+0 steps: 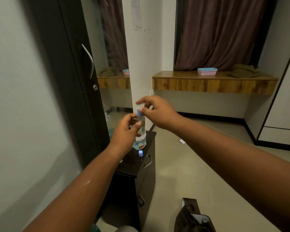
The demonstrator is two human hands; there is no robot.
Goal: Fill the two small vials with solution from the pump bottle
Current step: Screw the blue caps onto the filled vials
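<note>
My left hand point(124, 131) grips a small clear vial point(140, 122) upright, above the black cabinet top point(134, 163). The vial carries a light blue cap point(139, 112); my right hand point(155, 111) pinches that cap with thumb and fingertips. Behind and below the vial stands a clear bottle point(140, 142) with a blue and red label, partly hidden by my left hand; its pump head is not visible. A second light blue cap point(140, 153) sits on the cabinet top in front of the bottle; I cannot tell whether a vial is under it.
The narrow black cabinet has drawers with metal handles point(147, 162). A dark wardrobe door point(70, 72) and a mirror point(112, 47) stand to the left. A wooden shelf point(213, 82) with a pink box point(207, 72) runs along the back wall. A dark bag point(192, 218) lies on the floor.
</note>
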